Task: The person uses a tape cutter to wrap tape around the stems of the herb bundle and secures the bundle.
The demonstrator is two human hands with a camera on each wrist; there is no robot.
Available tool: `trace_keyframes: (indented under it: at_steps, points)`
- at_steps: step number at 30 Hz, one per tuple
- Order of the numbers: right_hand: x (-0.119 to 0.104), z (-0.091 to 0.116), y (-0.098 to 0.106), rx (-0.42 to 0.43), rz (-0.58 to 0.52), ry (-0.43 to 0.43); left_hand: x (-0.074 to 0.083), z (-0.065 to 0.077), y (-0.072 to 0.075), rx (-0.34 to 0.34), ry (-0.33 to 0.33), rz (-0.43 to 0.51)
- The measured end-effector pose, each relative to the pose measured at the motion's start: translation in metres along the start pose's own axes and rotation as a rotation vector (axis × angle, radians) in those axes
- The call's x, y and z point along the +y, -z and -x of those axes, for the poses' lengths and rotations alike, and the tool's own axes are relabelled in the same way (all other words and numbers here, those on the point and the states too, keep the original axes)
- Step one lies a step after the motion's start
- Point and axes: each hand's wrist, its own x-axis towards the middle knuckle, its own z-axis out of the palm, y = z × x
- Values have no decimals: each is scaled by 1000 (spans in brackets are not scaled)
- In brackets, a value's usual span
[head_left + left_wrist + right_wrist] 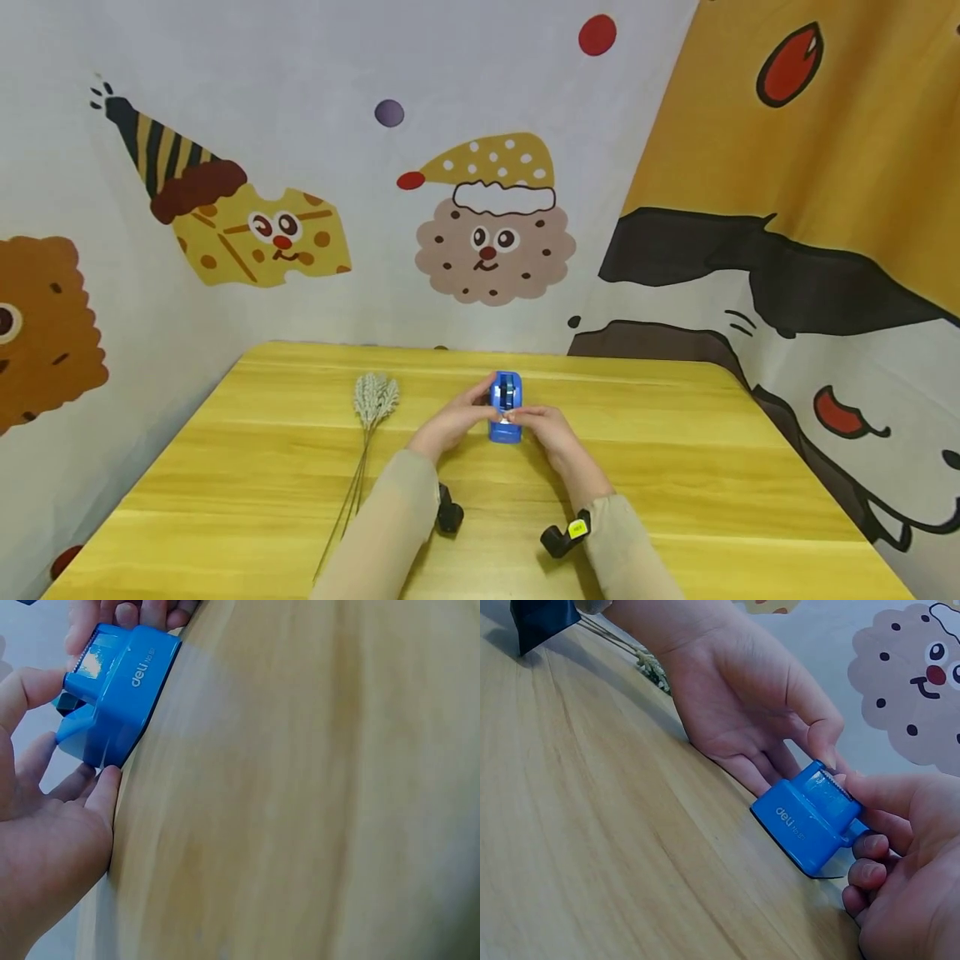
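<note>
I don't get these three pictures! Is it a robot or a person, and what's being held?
No robot here: these are a person's bare left hand and right hand. The wide picture comes from a camera on the person's head, looking forward and down. The two close-ups come from black cameras worn on the wrists. On the yellowish table lie some stalks with pale heads. Between the hands is a blue tape dispenser. The left hand grips it, and the right hand's thumb and finger are at its toothed edge. Whether they pinch some tape is too small to see.
</note>
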Motion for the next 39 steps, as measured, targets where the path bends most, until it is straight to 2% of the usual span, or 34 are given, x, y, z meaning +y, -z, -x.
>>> trace_keyframes:
  at_steps: [11,21,34,39]
  points:
    - [1,0,2,-3,-79,3,-2,-2,-2,10,-10,-18]
    - [-1,4,0,31,5,-9,-2,-2,-3,32,-5,-28]
    - [-1,10,-3,13,-22,-15,0,3,-4,47,19,-42]
    - [-1,16,-3,-2,-30,3,-1,2,-5,41,7,-45]
